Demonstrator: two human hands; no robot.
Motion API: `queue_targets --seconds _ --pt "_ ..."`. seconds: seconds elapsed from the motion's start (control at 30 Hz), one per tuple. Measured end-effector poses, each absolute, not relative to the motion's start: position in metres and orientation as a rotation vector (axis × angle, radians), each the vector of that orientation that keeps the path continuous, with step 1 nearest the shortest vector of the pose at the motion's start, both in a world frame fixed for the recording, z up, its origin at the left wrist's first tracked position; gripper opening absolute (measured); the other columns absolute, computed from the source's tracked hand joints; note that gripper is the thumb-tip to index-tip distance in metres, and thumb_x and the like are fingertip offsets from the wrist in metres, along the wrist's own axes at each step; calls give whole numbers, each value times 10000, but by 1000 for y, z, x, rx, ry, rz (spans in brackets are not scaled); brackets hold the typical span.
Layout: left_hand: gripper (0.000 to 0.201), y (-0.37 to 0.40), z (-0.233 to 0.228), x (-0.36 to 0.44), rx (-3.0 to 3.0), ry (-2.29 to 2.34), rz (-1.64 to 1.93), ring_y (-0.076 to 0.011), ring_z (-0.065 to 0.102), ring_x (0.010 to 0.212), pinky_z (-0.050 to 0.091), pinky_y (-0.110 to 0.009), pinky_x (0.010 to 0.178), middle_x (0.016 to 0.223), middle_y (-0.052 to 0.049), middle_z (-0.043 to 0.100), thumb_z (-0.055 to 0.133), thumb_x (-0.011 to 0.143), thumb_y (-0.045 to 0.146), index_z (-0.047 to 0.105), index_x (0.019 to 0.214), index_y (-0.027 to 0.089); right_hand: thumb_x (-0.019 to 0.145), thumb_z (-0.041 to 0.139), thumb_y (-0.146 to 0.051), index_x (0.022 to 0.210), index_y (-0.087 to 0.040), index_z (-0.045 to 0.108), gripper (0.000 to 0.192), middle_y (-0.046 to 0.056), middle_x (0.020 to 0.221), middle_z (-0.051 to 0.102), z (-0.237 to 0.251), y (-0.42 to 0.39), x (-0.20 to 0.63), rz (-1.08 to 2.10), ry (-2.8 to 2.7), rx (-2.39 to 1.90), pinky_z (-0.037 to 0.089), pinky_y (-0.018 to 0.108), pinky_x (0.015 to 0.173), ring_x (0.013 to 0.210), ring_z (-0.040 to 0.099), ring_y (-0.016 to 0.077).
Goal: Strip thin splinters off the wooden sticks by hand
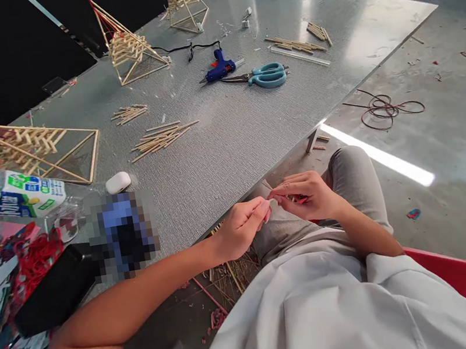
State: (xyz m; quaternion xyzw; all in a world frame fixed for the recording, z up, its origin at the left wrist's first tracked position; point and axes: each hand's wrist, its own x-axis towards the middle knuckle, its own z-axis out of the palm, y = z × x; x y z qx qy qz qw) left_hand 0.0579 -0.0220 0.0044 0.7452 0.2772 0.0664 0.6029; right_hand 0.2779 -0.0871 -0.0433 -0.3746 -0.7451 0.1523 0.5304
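Observation:
Over my lap, just off the table edge, my left hand is closed in a pinch, its fingertips almost meeting those of the other hand. A small pale tip shows at those fingers, too small to name. My right hand is closed too, and the end of a thin pale stick pokes out above its fingertips. Something red shows within its curled fingers. On the table ahead lie loose wooden sticks, a smaller stick pile, blue-handled scissors and a blue glue gun.
Stick-built pyramid frames stand along the table's left and far side. A white case, a plastic tissue pack, a blurred blue object and red string scraps lie left. More sticks lie far right; a cord coils on the floor.

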Motion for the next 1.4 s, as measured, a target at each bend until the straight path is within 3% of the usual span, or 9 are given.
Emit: queue_targets --seconds 0.13,0.3,0.5,0.67,0.93,1.27,1.4 --pt "469 -21 7 59 1775 652 184 -124 349 594 293 -255 553 644 52 398 394 1112 516 443 753 219 1000 653 -132 993 -165 806 157 13 739 783 -42 -88 282 329 -1680 -1048 455 199 517 521 562 73" --pt "460 -19 11 60 1853 624 233 -126 359 619 300 -262 577 656 46 403 403 1109 486 445 739 216 994 723 -115 1033 -185 816 122 22 782 833 -37 -88 290 207 -1544 -1066 482 219 521 539 596 94" --pt "457 -20 11 60 1867 643 243 -123 355 619 313 -272 597 667 49 394 417 1103 475 437 728 215 986 792 -156 1118 -232 808 154 61 979 849 -33 -89 290 108 -1721 -887 610 309 706 778 744 165" --pt "464 -20 9 60 1881 656 208 -125 357 615 314 -278 599 653 47 395 419 1100 475 427 715 217 1028 726 -145 1239 -258 771 244 71 1140 840 -39 -93 288 -27 -1891 -949 637 359 760 869 738 194" --pt "473 -19 2 59 1844 742 181 -128 339 607 289 -272 565 649 50 378 410 1094 520 453 736 214 1097 590 -126 1235 -159 721 193 113 1144 826 -34 -99 285 -256 -2105 -1037 574 360 724 858 705 204" --pt "445 -20 7 61 1924 668 220 -125 355 622 321 -278 614 661 50 389 397 1106 448 419 727 215 1088 602 -134 1157 -191 693 128 93 1067 812 -36 -92 294 -155 -2013 -1036 576 347 754 846 706 196" --pt "431 -20 7 61 1965 640 258 -121 385 621 344 -274 632 665 45 426 403 1108 406 427 724 211 1068 577 -103 1238 -210 678 225 107 1104 806 -39 -90 300 -174 -1890 -1106 613 363 806 913 754 215"
